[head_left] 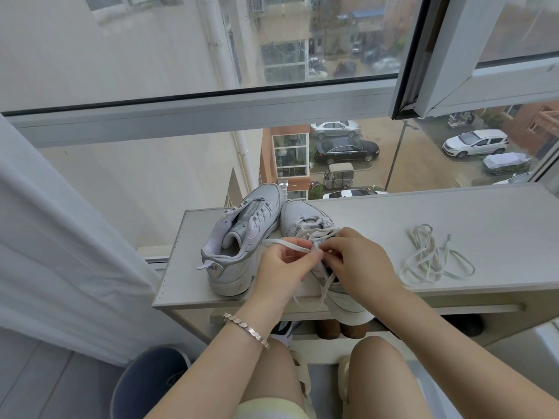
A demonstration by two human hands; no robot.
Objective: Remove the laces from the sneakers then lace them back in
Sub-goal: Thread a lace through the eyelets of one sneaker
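Two white sneakers stand side by side on a pale shelf top (393, 219). The left sneaker (242, 240) has no lace in its eyelets. A white lace (314, 231) is threaded through the right sneaker (302, 216), with loose ends hanging over the shelf's front edge. My left hand (281, 267) pinches a strand of that lace above the shoe's tongue. My right hand (357, 261) pinches the same lace close beside it. Both hands hide the rear half of the right sneaker. A second white lace (429, 261) lies loose in a tangle on the shelf to the right.
The shelf stands against a large window with an open sash (484, 71) at upper right. A white curtain (54, 243) hangs at the left. A grey bin (151, 385) sits on the floor by my left knee. Dark shoes (462, 325) rest on the lower shelf.
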